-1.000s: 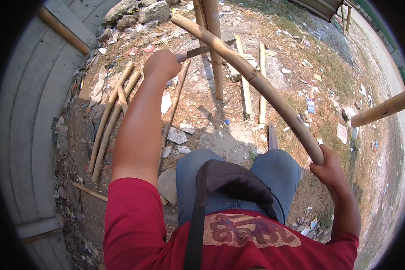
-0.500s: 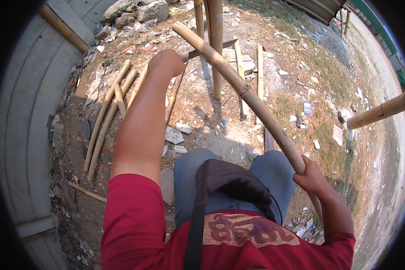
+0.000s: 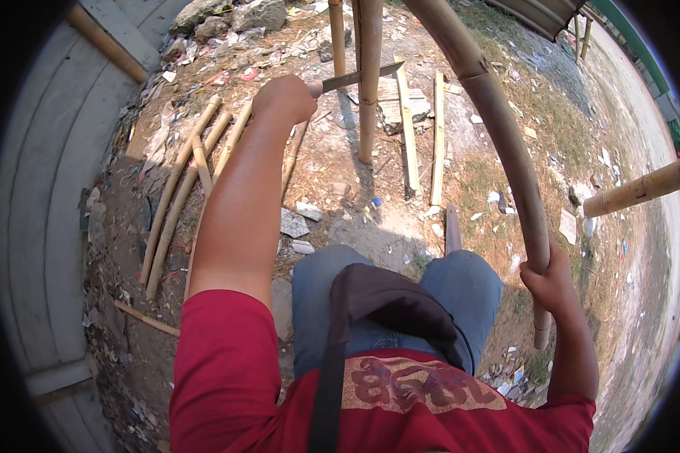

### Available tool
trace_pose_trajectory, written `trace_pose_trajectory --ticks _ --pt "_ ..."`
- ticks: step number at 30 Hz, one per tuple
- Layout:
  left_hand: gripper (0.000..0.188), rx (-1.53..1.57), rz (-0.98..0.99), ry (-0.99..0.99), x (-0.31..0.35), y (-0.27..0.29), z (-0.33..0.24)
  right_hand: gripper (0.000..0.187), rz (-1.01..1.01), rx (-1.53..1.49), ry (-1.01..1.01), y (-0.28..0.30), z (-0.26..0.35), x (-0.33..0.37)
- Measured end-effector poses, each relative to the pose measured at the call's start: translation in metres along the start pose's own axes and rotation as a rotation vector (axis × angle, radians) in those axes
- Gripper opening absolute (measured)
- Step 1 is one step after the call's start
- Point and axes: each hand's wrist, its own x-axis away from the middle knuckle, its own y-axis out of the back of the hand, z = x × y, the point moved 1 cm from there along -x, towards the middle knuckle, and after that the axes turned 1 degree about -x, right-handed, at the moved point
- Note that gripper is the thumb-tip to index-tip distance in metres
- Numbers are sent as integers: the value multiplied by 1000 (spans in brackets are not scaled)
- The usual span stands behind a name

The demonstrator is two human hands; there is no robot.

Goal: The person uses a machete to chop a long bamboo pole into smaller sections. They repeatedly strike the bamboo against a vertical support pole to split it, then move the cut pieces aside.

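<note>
My left hand (image 3: 283,102) is stretched forward, its fingers closed round the handle of a long-bladed knife (image 3: 341,80). The blade points right and crosses the line of an upright bamboo post (image 3: 369,90); whether it touches the post I cannot tell. On the right, my right hand (image 3: 549,279) grips a bamboo pole (image 3: 510,136) near its lower end. That pole stands steeply, running up past the top edge of the view, apart from the knife.
Several cut bamboo lengths (image 3: 175,181) lie on the ground at left. Two split strips (image 3: 437,140) lie beyond my knees. A thick bamboo bar (image 3: 642,185) juts in from the right. Rocks (image 3: 258,19) and litter cover the ground; a grey board wall (image 3: 41,211) stands at left.
The bamboo pole has swung from leaning across the knife blade to steep on the right, away from it. My right hand moved slightly right and up; my left hand barely shifted.
</note>
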Motion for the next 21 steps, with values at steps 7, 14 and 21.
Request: trace_pose_trajectory --ticks 7,14,21 --pt "42 -20 14 28 -6 -21 14 51 168 181 -144 -17 -10 7" --pt "39 -15 54 36 -1 -18 8 40 -122 -117 47 26 26 5" --pt "39 -6 41 25 -5 -34 18 52 269 213 -114 -56 -28 6"
